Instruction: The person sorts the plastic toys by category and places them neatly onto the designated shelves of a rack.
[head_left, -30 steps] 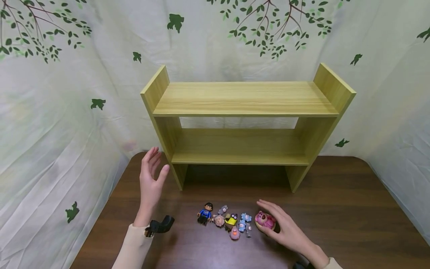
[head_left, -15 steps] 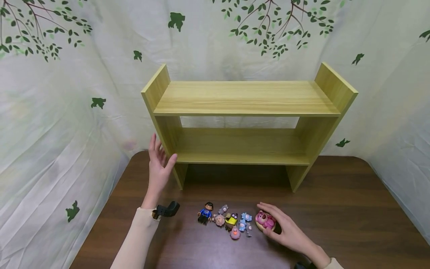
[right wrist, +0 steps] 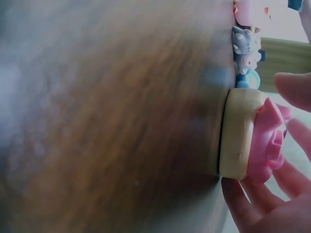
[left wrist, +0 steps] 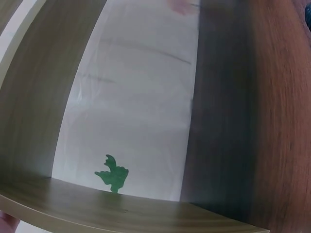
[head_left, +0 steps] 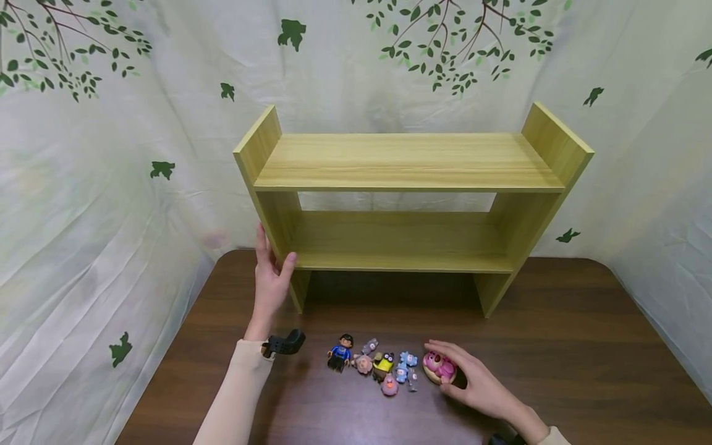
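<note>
My left hand (head_left: 271, 289) is at the left side panel of a wooden shelf (head_left: 406, 161), fingers straight along its outer face and thumb by the front edge. In the left wrist view a bit of that hand (left wrist: 7, 223) shows past the panel. A pink bear toy (head_left: 439, 368) on a round cream base sits on the table. My right hand (head_left: 478, 384) arches loosely around it, fingers over its far side. In the right wrist view the thumb (right wrist: 294, 90) stands apart from the bear toy (right wrist: 265, 143), while a lower finger reaches its cream base.
Left of the bear lies a cluster of small animal figures (head_left: 389, 386), some blue, grey or pink. A doll in a blue top (head_left: 340, 353) lies at the cluster's left end. The shelf stands at the back of the brown table (head_left: 584, 346), before a leaf-printed cloth (head_left: 356, 74).
My left hand has moved right to the shelf's left side panel. The right hand stays by the pink bear toy, its fingers slightly lower. The figures have not moved.
</note>
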The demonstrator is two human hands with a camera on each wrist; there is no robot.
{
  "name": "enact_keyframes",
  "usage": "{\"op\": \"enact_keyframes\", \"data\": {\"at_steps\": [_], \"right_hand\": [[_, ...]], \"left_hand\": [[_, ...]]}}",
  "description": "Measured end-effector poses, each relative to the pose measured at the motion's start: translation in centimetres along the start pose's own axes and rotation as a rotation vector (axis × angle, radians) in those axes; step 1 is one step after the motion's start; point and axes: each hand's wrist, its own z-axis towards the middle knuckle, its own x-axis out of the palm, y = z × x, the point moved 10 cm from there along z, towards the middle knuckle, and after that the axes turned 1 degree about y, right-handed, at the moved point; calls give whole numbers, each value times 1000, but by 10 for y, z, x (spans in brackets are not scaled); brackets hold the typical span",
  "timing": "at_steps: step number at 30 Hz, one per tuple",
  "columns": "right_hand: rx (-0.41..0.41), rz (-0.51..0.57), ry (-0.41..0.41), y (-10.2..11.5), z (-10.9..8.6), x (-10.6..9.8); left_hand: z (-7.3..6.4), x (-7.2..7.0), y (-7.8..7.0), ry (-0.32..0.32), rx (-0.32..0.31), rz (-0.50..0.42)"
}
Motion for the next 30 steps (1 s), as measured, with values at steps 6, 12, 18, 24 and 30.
{"op": "enact_keyframes", "data": {"at_steps": [6, 12, 18, 24, 30], "right_hand": [[27, -12, 32, -4, -3, 3], [41, -6, 39, -8, -4, 5], [77, 14, 40, -14, -5, 6], [96, 14, 56, -16, -3, 6], [137, 59, 65, -19, -1, 7]], "left_hand": [[-2, 0, -6, 1, 3, 7], [-2, 2, -31, 7, 3, 47], [-2, 1, -34, 21, 56, 86], [-2, 1, -35, 31, 56, 96], [-1, 1, -37, 19, 55, 110]]}}
